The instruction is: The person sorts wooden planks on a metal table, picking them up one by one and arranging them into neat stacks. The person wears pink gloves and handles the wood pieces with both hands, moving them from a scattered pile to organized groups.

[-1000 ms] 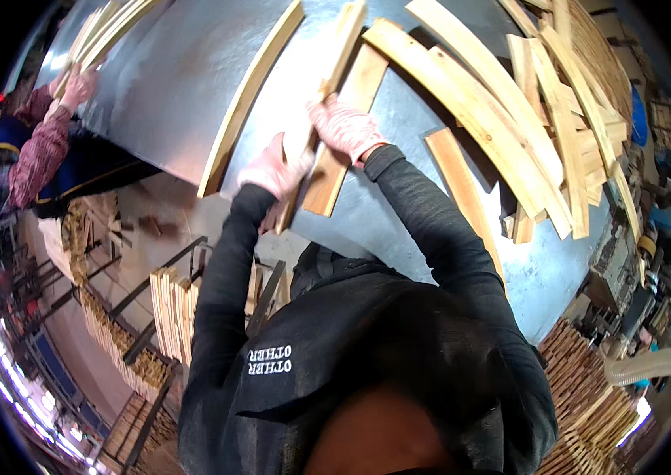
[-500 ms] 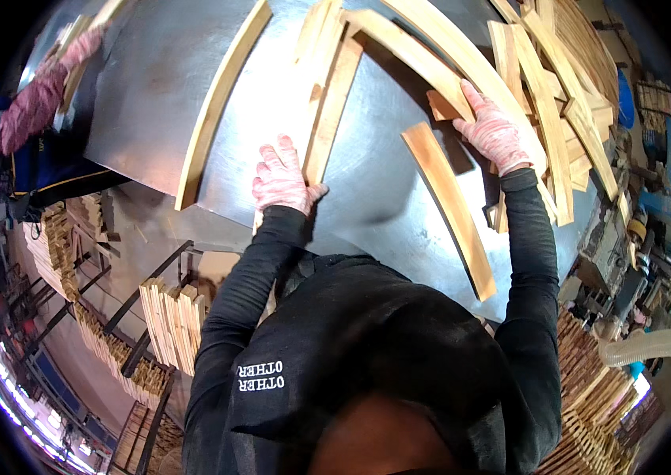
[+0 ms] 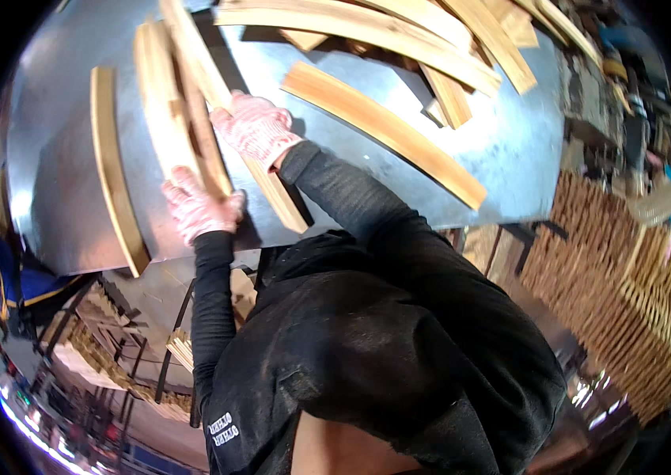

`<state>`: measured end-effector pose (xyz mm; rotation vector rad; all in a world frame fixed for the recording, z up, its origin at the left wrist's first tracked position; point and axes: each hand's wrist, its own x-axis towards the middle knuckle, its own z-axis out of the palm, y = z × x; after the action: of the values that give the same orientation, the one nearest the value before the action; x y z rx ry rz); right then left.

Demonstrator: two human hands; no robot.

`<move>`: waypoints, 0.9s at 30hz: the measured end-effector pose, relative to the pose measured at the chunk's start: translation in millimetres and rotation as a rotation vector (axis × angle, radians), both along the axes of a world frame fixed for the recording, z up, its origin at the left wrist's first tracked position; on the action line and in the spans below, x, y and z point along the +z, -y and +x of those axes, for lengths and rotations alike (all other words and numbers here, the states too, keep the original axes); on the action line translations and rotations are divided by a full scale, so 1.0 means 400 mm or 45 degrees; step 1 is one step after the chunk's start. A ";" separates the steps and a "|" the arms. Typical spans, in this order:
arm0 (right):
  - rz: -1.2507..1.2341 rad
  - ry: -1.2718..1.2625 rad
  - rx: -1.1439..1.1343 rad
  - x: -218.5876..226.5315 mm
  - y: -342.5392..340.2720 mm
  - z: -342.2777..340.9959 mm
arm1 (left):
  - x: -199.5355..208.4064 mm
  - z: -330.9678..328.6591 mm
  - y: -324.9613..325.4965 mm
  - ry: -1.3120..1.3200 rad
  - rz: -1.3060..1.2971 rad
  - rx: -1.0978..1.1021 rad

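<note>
My left hand (image 3: 199, 207), in a pink-and-white glove, is around the near ends of a bundle of pale wooden slats (image 3: 163, 103), fingers at one side and thumb at the other. My right hand (image 3: 258, 131), gloved alike, is closed over the middle of another long wooden slat (image 3: 278, 194) that lies just right of the bundle. That slat's near end reaches toward the table's front edge. My right palm and fingers hide part of it.
A metal-topped table (image 3: 335, 190) carries everything. A lone curved slat (image 3: 110, 166) lies at the left, and a browner curved one (image 3: 387, 131) at the right. More slats (image 3: 367, 32) lie crossed at the back. Stacked wood (image 3: 604, 285) stands beyond the table at lower right.
My right hand has moved left from the curved pieces at the right and now grips a slat beside the bundle. My left hand stays at the bundle's near end. The view has turned.
</note>
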<state>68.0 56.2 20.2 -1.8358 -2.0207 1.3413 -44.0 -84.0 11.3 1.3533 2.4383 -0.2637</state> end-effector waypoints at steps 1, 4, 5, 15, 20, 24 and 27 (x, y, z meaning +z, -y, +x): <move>-0.014 0.077 0.028 0.013 0.005 0.016 | 0.000 -0.017 0.018 0.028 0.039 0.008; 0.127 0.089 -0.056 -0.041 0.019 0.032 | -0.066 -0.108 0.073 0.207 0.372 -0.149; 0.274 -0.078 -0.074 -0.074 0.020 0.011 | -0.102 -0.163 0.078 0.291 0.458 -0.188; 0.925 0.054 0.311 -0.054 0.056 0.387 | -0.046 -0.121 0.053 0.184 0.300 0.107; 0.304 0.587 0.486 -0.045 0.117 0.619 | -0.007 -0.085 0.030 0.014 0.068 0.209; 0.068 0.180 0.286 0.102 0.063 0.534 | 0.026 -0.048 0.038 -0.364 0.293 -0.098; 0.782 -0.454 0.325 0.138 -0.059 0.427 | 0.073 0.059 0.016 0.350 0.835 -0.350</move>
<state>238.9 79.9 75.5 -1.0312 -2.1777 0.8590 -20.4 -90.5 40.7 1.8362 2.1759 0.6755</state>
